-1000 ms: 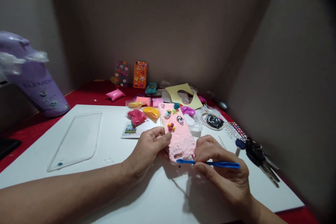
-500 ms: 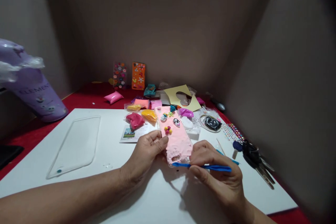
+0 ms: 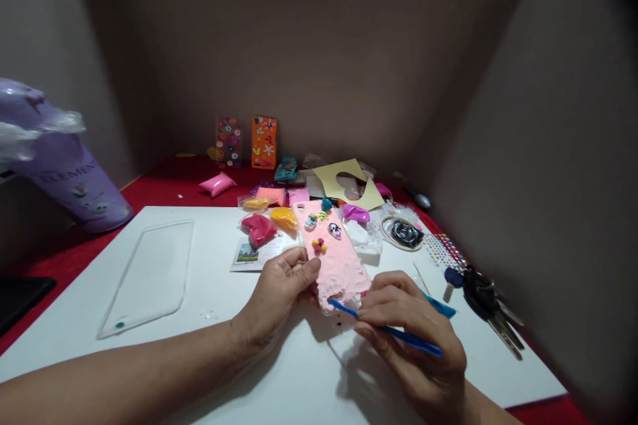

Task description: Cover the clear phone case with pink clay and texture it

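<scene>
A phone case covered in pale pink clay is held tilted above the white board. Small clay decorations sit on its upper half, among them a red and yellow flower. My left hand is closed on the case's left edge, thumb on top. Between the fingers and thumb of my right hand is a blue modelling tool. Its tip touches the clay by the opening at the case's lower end.
Left lies a clear phone case. Clay packets, such as the red one, and a yellow paper with a hole sit behind. Right are a black clay packet, rhinestones and keys. A purple tumbler stands far left.
The blue tool has turned from nearly level to slanted, its tip moving up to the clay around the opening. My right hand has shifted slightly; the left still holds the case.
</scene>
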`<act>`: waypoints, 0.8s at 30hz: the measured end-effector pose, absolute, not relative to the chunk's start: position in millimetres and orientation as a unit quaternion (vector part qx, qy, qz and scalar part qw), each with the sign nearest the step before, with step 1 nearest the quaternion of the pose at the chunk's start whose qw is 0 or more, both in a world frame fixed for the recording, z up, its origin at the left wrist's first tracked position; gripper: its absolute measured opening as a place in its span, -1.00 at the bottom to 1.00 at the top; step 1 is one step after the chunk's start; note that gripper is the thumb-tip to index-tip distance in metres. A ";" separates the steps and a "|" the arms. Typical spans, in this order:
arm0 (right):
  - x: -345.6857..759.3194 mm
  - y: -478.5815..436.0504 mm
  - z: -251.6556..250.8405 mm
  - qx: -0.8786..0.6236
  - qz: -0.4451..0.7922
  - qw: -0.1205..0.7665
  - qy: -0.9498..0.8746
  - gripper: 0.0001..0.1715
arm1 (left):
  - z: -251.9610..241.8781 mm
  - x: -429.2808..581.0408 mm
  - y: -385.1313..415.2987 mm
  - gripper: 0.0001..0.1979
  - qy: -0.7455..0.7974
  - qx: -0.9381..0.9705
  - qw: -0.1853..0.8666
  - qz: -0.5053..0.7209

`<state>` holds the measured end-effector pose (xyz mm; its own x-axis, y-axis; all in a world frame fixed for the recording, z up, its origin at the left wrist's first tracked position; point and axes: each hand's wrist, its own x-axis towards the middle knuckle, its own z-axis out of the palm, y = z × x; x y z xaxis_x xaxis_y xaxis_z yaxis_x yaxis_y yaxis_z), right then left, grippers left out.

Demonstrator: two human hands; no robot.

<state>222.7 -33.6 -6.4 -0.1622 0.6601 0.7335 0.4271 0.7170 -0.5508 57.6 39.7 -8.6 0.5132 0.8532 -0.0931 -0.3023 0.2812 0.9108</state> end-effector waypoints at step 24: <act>223.8 -35.7 2.3 -0.349 -0.038 0.465 -0.813 -0.78 | -5.0 58.3 38.1 -0.81 0.310 0.444 0.748 0.384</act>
<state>223.8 -35.7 2.3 -0.3235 0.5323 0.7823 0.6035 0.7528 -0.2627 58.3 38.1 -5.0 0.5123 0.8501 -0.1219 -0.2994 0.3098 0.9024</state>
